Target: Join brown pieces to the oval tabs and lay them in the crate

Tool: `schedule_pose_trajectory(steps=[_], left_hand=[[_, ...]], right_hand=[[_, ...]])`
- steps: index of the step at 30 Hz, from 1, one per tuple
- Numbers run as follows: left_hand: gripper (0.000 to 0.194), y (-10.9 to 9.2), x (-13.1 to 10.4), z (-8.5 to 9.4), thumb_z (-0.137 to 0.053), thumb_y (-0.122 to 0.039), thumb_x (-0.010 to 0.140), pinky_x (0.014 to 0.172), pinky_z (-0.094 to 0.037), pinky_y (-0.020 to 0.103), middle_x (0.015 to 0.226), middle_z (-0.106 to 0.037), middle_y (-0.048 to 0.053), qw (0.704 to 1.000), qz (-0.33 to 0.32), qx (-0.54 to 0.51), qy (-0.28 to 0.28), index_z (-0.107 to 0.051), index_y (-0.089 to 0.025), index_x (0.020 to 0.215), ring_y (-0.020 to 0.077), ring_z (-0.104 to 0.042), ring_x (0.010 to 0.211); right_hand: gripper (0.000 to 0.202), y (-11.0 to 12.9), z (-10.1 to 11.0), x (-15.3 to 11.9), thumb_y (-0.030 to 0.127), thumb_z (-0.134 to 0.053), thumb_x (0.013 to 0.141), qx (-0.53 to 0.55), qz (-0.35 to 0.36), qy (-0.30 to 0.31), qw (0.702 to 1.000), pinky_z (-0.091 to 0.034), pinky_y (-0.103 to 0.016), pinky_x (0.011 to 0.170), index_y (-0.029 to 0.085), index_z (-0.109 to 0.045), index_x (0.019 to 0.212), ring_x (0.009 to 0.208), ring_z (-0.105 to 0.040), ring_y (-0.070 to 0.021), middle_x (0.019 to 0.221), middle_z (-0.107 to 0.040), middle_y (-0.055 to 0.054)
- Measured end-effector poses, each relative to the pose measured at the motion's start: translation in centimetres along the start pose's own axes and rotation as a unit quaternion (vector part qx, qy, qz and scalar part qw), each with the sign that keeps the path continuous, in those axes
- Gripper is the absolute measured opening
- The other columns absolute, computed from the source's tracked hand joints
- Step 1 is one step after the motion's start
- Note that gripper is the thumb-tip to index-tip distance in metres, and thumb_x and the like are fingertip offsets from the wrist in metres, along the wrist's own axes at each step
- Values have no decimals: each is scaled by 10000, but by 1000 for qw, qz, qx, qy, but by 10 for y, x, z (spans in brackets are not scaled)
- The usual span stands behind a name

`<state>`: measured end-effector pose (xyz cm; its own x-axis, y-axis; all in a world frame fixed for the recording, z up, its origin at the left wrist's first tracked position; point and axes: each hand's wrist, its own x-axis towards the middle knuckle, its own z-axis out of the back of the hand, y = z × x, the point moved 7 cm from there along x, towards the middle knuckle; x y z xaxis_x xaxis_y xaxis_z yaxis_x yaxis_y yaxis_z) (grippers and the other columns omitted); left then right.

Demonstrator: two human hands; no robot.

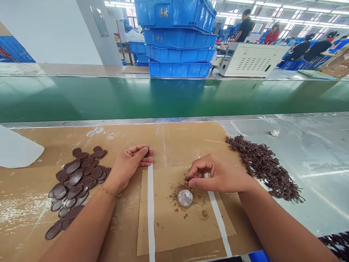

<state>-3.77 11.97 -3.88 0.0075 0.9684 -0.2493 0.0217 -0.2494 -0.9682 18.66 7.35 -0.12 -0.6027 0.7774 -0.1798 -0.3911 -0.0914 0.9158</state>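
My left hand (133,162) is closed on a dark brown oval disc (147,152), held between thumb and fingers above the cardboard. To its left lies a loose pile of similar dark brown oval discs (77,178), some of them shiny. My right hand (209,173) pinches a small dark brown piece (188,178), mostly hidden by the fingertips. Just below those fingertips sits a small round dish (185,198) with whitish, shiny contents, brown spatter around it. At the right is a heap of dark brown, twig-like pieces (263,163).
Two white tape strips (151,218) run along a cardboard sheet (174,233). Behind the bench stretches a green conveyor belt (109,98). Beyond it stand stacked blue crates (180,69) and a cream metal box (253,60). Several people work in the background. A white curved object (19,149) is at left.
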Motion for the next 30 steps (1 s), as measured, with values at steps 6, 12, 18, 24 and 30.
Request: schedule_pose_trajectory(steps=[6, 12, 18, 24, 30], left_hand=[[345, -2, 0, -2, -710, -358, 784, 641, -586, 221, 968, -721, 104, 1000, 4, 12, 0, -634, -105, 1005, 125, -686, 660], [355, -1, 0, -1, -718, -376, 780, 656, -588, 221, 974, -722, 100, 1000, 0, 20, 2, -643, -111, 1004, 131, -690, 688], [358, 0, 0, -1, -721, -372, 775, 650, -590, 225, 967, -724, 101, 1000, -2, 22, 1, -639, -109, 1004, 131, -689, 676], [356, -1, 1, -2, -725, -368, 768, 638, -591, 223, 954, -726, 100, 1000, 1, 20, -1, -637, -109, 996, 127, -687, 663], [362, -1, 0, -2, -728, -379, 762, 651, -591, 230, 968, -725, 108, 1000, -3, 22, 2, -637, -112, 988, 128, -688, 666]], right_hand=[[303, 7, -4, 1, 410, -694, 780, -39, 12, 3, 999, -405, -238, 552, 108, -724, 793, 594, -518, -124, 704, -656, -59], [234, 7, -6, 2, 367, -726, 768, -55, 12, 1, 998, -399, -224, 545, 135, -739, 795, 587, -530, -117, 720, -678, -49], [249, 7, -6, 2, 377, -686, 798, -74, 22, 6, 997, -418, -230, 564, 133, -732, 806, 598, -550, -124, 724, -687, -55], [255, 10, -5, -1, 370, -691, 785, -66, 27, 26, 997, -458, -243, 593, 117, -719, 799, 602, -586, -134, 717, -680, -61], [195, 11, -8, -2, 318, -698, 775, -75, 35, 43, 996, -463, -233, 577, 124, -720, 782, 587, -591, -129, 708, -679, -56]])
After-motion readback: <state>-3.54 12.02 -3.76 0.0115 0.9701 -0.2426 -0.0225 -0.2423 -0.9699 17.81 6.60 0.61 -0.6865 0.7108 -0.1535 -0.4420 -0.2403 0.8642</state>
